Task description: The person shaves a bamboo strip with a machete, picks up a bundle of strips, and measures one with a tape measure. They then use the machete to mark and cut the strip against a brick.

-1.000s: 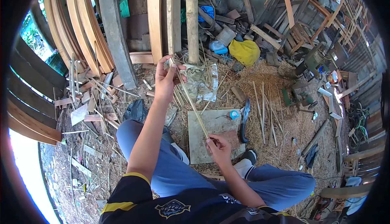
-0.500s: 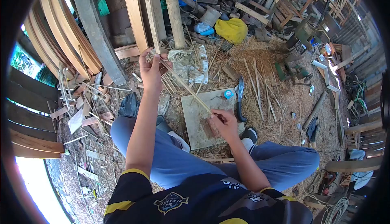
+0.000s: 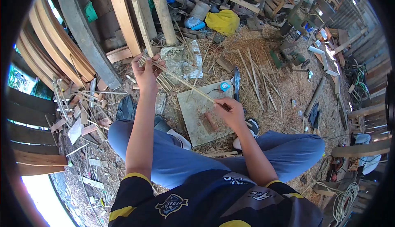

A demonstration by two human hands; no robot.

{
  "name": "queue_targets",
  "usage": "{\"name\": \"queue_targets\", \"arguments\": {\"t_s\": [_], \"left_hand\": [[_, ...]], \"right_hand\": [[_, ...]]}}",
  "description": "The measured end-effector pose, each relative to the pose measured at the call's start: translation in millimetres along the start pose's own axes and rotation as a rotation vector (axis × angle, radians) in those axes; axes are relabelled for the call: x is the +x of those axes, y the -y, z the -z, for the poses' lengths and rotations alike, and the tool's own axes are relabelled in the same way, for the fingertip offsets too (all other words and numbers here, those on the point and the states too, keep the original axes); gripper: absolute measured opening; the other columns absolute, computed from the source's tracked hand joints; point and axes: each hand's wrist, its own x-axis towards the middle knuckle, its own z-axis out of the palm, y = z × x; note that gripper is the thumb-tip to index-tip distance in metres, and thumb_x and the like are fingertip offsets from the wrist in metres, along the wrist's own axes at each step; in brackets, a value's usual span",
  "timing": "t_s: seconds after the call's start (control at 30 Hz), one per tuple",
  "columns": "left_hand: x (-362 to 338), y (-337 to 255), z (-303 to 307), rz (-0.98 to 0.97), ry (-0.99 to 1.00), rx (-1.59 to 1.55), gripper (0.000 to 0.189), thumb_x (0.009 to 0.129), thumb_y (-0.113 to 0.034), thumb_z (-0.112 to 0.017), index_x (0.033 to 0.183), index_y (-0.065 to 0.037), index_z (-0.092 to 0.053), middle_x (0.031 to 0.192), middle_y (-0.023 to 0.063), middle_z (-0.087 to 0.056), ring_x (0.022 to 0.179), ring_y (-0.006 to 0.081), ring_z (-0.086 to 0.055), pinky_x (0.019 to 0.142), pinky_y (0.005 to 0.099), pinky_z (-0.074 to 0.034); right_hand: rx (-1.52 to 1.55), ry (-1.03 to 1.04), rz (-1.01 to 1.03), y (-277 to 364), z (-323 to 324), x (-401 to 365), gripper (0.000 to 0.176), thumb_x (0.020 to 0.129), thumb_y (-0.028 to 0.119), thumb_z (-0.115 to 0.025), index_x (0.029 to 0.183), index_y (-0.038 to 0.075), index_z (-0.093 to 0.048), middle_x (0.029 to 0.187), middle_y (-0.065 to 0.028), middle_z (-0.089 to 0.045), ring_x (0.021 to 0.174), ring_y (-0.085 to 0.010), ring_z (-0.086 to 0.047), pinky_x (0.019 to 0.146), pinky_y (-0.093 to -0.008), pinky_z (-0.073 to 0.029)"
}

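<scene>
A thin pale wooden strip (image 3: 187,84) slants between my two hands above the floor. My left hand (image 3: 146,73) is closed in a pinch on its upper end, some fingers raised. The lower end sits in the closed fingers of my right hand (image 3: 231,112). Beneath the strip lies a flat grey board (image 3: 187,122), bearing a reddish block (image 3: 210,121) and a blue tape measure (image 3: 224,86). A large knife (image 3: 236,82) rests at the board's right edge, its handle partly hidden behind my right hand.
Several long strips (image 3: 256,78) lie on the shavings to the right. Curved planks (image 3: 53,41) and a bamboo post (image 3: 163,15) stand at the back left. A yellow sack (image 3: 222,22) is near the scrap wood. Green metal machinery (image 3: 286,56) stands further right.
My right hand has risen away from the reddish block, which now shows more fully. Both hands still hold the strip. The whole view has shifted slightly.
</scene>
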Motion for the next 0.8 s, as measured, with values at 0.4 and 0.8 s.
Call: {"name": "queue_targets", "arguments": {"t_s": [0.4, 0.8], "left_hand": [[-5.2, 8.6, -3.6, 0.093, 0.072, -0.081, 0.027, 0.110, -0.011, -0.048, 0.133, -0.015, -0.035, 0.118, 0.0197, -0.069, 0.097, 0.0303, -0.073, 0.080, 0.0411, -0.063], [-6.4, 8.5, -5.1, 0.060, 0.051, -0.003, 0.016, 0.104, -0.007, -0.061, 0.120, -0.004, -0.059, 0.111, 0.0162, -0.073, 0.088, 0.0204, -0.073, 0.081, 0.0354, -0.065]], "right_hand": [[-0.090, 0.062, -0.057, 0.1, 45.0, 21.7, 0.019, 0.090, 0.006, -0.078, 0.109, 0.005, -0.079, 0.096, -0.0071, -0.075, 0.076, -0.0110, -0.064, 0.069, -0.0272, -0.051], [-0.076, 0.105, -0.102, 6.7, 92.9, 30.3, 0.018, 0.091, 0.001, -0.076, 0.110, 0.001, -0.078, 0.092, -0.0026, -0.074, 0.076, -0.0054, -0.061, 0.066, -0.0232, -0.047]]}}
